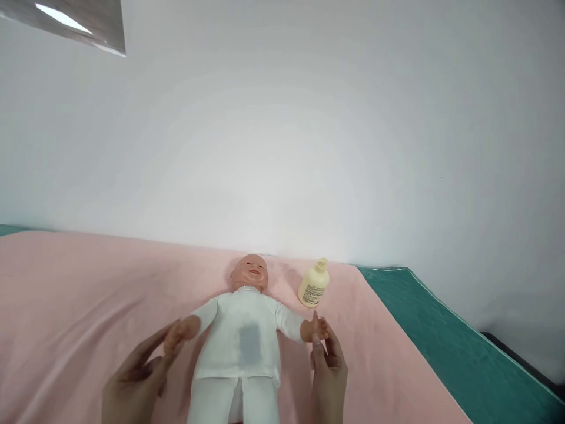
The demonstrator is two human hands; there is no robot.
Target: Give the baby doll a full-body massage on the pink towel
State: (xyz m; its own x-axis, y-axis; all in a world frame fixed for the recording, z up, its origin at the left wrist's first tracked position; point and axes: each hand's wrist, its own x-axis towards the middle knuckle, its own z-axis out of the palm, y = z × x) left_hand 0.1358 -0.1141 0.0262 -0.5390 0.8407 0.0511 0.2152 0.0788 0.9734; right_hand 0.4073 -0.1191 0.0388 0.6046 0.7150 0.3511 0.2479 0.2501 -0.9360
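Observation:
A baby doll (229, 353) in a white top and trousers lies on its back, head toward the wall, arms spread to both sides. A grey rectangle marks the front of its top. My left hand (136, 374) is closed on the doll's hand at the left, with the thumb and fingers around it. At the right, my right hand (329, 368) pinches the doll's other hand between thumb and fingers. Just beyond that hand stands a pale yellow pump bottle (313, 285) with a printed label. The doll's lower legs fall outside the view.
A pink cloth (88, 294) covers the surface under the doll. Green sheeting (445, 318) shows along the right side. A white wall (282, 129) rises behind. A shiny grey panel (83, 20) hangs at the upper left, and a dark edge (521, 359) lies at the far right.

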